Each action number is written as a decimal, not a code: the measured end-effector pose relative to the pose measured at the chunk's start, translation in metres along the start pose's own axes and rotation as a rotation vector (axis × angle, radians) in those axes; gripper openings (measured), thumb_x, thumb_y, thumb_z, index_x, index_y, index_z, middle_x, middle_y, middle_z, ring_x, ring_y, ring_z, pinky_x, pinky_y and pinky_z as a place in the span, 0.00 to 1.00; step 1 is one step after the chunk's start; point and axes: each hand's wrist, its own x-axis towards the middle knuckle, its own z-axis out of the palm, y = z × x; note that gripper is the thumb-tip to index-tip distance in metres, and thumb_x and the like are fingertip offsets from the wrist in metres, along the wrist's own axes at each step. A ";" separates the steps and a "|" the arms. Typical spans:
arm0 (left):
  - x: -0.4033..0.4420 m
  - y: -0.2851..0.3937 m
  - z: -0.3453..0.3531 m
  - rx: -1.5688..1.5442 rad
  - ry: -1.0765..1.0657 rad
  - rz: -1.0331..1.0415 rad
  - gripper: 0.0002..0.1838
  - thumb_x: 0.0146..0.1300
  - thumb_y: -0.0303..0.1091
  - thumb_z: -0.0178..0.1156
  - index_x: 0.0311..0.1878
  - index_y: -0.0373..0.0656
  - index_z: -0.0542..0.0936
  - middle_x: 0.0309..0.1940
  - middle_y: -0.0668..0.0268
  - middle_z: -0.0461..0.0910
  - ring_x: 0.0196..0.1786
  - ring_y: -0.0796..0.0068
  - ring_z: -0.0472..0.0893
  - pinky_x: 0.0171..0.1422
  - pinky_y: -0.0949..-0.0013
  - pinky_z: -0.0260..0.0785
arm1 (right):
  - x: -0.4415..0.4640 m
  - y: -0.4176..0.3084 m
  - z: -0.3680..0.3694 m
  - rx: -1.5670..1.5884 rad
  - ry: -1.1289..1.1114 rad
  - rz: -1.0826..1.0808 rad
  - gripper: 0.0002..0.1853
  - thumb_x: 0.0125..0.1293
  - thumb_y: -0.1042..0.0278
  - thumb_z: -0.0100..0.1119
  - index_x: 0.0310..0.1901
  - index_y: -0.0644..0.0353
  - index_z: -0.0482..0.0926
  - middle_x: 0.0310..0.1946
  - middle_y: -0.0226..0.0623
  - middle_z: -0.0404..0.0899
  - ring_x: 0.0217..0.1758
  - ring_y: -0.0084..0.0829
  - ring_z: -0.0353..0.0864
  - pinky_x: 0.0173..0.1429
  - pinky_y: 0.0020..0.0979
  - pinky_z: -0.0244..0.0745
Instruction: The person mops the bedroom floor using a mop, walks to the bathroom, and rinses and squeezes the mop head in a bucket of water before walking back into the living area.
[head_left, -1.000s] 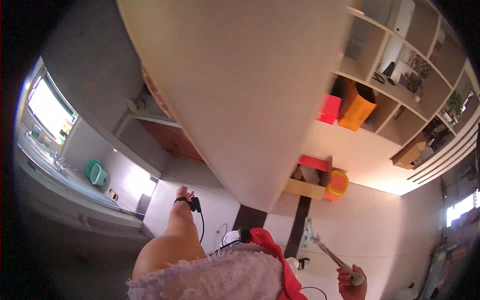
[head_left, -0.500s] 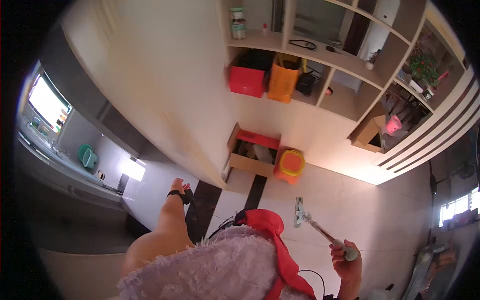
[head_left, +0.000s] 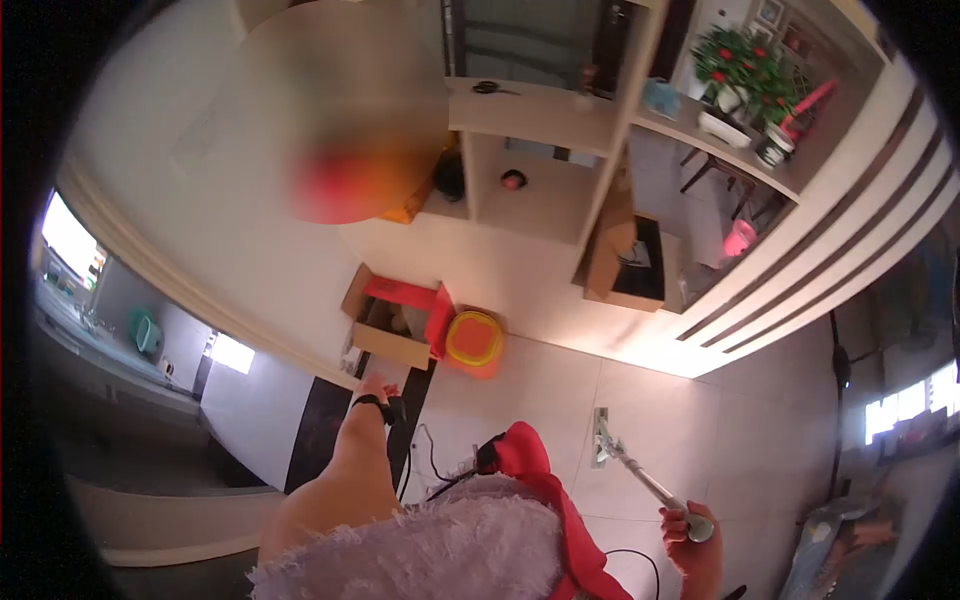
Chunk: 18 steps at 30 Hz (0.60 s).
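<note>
My right hand [head_left: 692, 535] is wrapped round the grip of a long-handled flat mop [head_left: 655, 485] at the lower right. The mop's narrow flat head [head_left: 600, 438] lies on the pale tiled floor. My left hand [head_left: 377, 388] reaches forward at the lower middle left, its fingers apart and nothing seen in them. A black strap with a small black device [head_left: 385, 408] is on that wrist, and a cable hangs from it. Beyond the left hand is an open cardboard box with red flaps [head_left: 395, 345].
An orange and yellow stool [head_left: 474, 342] stands beside the box. Shelving [head_left: 530, 215] fills the back, with potted plants [head_left: 745, 75] and another open carton [head_left: 630, 260]. A kitchen counter [head_left: 100, 350] runs along the left. Dark floor strips cross the tiles.
The view has swung right and past the wall edge, so box, stool and shelving sit further left. My right hand still holds the mop; the left stays stretched forward.
</note>
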 end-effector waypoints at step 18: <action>-0.191 -0.212 0.343 -0.136 0.200 -0.141 0.15 0.60 0.36 0.50 0.43 0.34 0.67 0.30 0.56 0.69 0.32 0.60 0.76 0.34 0.58 0.74 | -0.107 -0.497 -0.099 0.018 -0.015 0.004 0.11 0.63 0.65 0.51 0.35 0.68 0.69 0.28 0.37 0.73 0.26 0.26 0.74 0.29 0.24 0.70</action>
